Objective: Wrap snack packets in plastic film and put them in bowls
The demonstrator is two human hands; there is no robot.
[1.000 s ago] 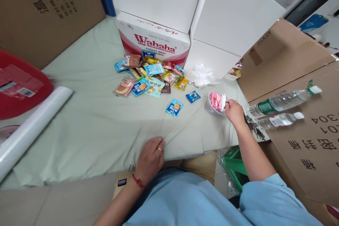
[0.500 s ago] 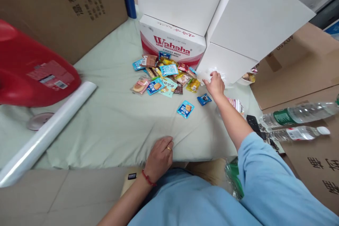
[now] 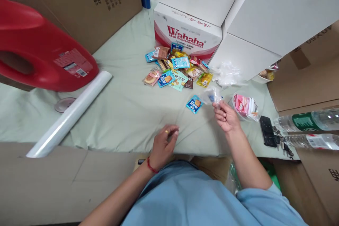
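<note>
Pinched in my right hand point(image 3: 226, 116) is a small clear plastic bag point(image 3: 208, 95), held over the table. A blue packet shows partly through or behind it; I cannot tell whether it is inside. My left hand point(image 3: 164, 144) hovers by the front edge, loosely bent, thumb and fingers slightly apart, holding nothing. Between the hands and the snack pile lies a blue snack packet point(image 3: 194, 104). Behind it, a heap of wrapped snacks point(image 3: 180, 63) rests against the Wahaha carton point(image 3: 188, 35). More clear plastic bags point(image 3: 226, 74) lie crumpled right of the heap.
Right of my right hand are a round clear container with a pink label point(image 3: 245, 106), a black phone point(image 3: 267, 130), keys point(image 3: 284, 146) and bottles point(image 3: 309, 122). On the left stand a red jug point(image 3: 47, 49) and a white roll point(image 3: 70, 114). White boxes point(image 3: 254, 17) rise behind.
My right hand has drawn back from the crumpled bags toward me and now holds one clear bag. My left hand has lifted and turned slightly. The view has shifted left.
</note>
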